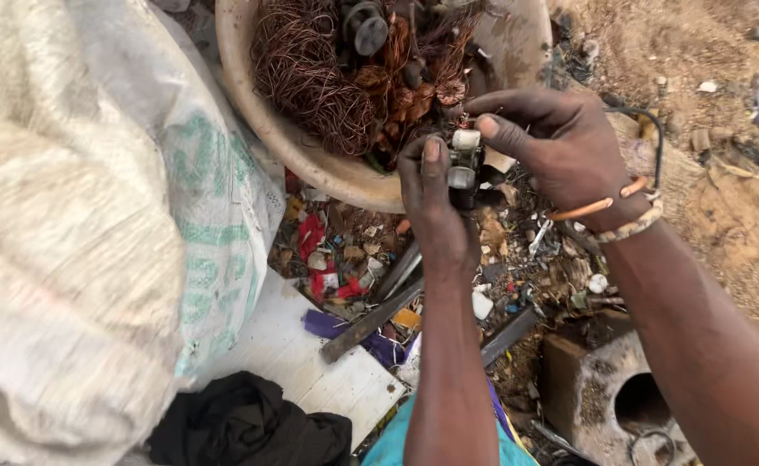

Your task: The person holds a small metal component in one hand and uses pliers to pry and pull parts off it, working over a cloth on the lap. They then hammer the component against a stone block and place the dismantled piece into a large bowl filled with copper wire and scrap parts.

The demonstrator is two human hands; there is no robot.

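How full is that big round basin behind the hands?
Partly full: the basin holds a heap of copper wire coils and dark parts, with bare wall visible.

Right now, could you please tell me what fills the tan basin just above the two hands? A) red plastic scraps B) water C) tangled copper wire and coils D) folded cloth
C: the tan basin holds a mass of reddish-brown copper wire with some dark parts, while the left hand and right hand hold a small metal part at its rim.
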